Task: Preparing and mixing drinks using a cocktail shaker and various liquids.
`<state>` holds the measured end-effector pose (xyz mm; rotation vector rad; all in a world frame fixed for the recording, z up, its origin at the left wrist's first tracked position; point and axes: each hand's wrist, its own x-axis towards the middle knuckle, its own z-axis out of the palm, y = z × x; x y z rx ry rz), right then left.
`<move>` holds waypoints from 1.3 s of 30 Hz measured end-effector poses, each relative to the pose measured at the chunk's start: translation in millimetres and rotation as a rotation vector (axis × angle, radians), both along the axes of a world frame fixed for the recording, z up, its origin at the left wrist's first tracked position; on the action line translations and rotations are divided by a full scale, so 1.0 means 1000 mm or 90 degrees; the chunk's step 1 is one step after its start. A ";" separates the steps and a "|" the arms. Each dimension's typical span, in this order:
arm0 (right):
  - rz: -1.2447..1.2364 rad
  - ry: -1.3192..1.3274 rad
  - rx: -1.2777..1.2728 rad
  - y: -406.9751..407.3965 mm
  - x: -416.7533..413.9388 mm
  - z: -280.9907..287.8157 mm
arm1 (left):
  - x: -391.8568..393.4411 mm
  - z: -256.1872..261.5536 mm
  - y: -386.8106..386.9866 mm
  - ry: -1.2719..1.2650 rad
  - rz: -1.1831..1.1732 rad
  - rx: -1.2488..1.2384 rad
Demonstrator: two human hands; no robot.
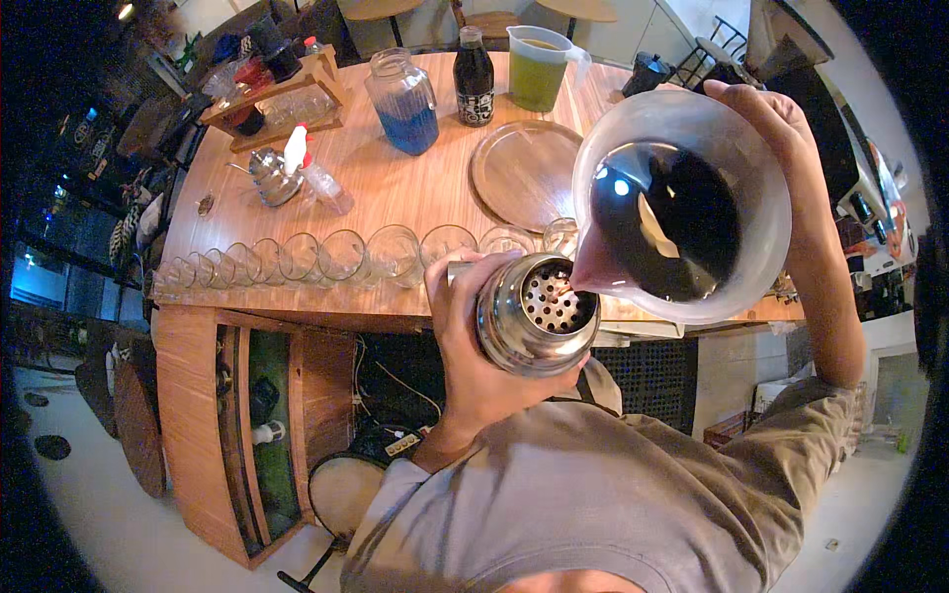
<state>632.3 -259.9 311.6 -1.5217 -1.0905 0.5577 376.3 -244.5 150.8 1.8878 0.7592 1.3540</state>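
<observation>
In my left hand is a steel cocktail shaker with a perforated strainer top. My right hand holds a translucent plastic pitcher of dark liquid, tilted so its spout meets the shaker's top; some liquid shows on the strainer holes. A row of clear drinking glasses stands along the table's near edge. Behind the pitcher lies a round wooden tray. Farther back are a glass jar of blue liquid, a dark glass bottle and a plastic jug of green liquid.
At the left of the wooden table stand a metal gooseneck kettle, a spray bottle and a wooden rack with glassware. A moka pot is at the back right. An open-fronted cabinet sits below the table.
</observation>
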 end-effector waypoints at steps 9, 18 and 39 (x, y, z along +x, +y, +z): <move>0.037 0.036 -0.034 -0.004 -0.002 0.007 | -0.004 0.000 -0.001 -0.017 -0.001 0.002; 0.024 0.092 -0.038 -0.007 -0.007 0.007 | -0.007 0.002 -0.001 -0.005 -0.018 -0.001; 0.007 0.095 -0.028 -0.009 -0.011 0.010 | -0.006 0.004 -0.004 -0.003 -0.011 -0.008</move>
